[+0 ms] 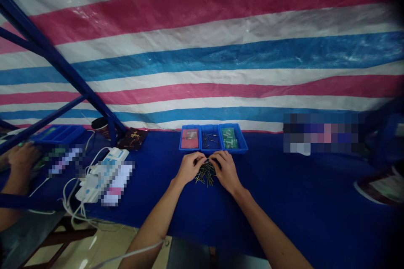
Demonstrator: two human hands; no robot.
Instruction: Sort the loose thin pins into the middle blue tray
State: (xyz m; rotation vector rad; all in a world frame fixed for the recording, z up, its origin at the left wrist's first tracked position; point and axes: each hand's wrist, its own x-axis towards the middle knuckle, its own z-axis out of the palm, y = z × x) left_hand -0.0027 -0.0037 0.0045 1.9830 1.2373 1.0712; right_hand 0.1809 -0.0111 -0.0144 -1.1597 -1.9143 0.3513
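Left hand [190,168] and right hand [226,170] curl, fingertips nearly meeting, over heaped pins [206,176] toward the surface's [303,193] far edge; hold unclear. Likely picking; next calls for a fine pinch.

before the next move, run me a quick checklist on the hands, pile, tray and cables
1. Left hand at the pile: ok, at its left side.
2. Right hand at the pile: ok, at its right side.
3. Piece gripped: cannot tell, too small at the fingertips.
4. Pieces lined up: not ok, they lie crisscross on the table.
5. Tray upright: ok, just beyond the hands, thin pieces in its middle compartment.
6. Cables clear of the pile: ok, off to the left by the power strip.
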